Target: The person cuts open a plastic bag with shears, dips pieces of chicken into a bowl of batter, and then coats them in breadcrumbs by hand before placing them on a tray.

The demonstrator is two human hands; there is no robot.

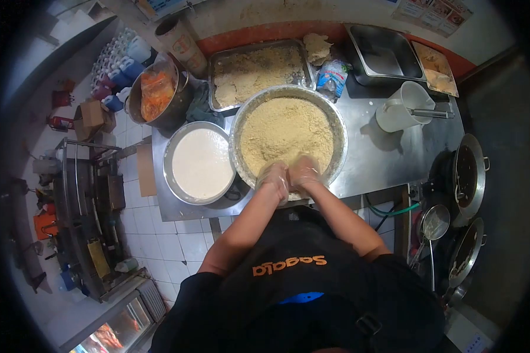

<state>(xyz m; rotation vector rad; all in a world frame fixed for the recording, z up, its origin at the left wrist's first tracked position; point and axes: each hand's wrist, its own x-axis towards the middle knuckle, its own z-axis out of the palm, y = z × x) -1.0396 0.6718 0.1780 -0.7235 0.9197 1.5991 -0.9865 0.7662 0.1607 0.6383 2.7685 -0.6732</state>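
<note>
A large metal bowl (340,141) full of pale yellow crumbs (285,126) stands at the table's front edge. Both my hands wear clear plastic gloves and reach over its near rim. My left hand (275,178) presses into the near side of the crumbs, its fingers mostly hidden. Close beside it, my right hand (304,170) is also sunk in the crumbs, and its fingertips do not show. Left of this bowl, nearly touching it, sits a metal bowl of creamy white batter (201,165).
Behind the bowl lies a crumb-dusted metal tray (259,70). A pot (136,112) holds an orange-filled bag. To the right are a white jug (394,115) with a whisk handle, a deep steel pan (386,53), frying pans (480,176) and a strainer (435,222).
</note>
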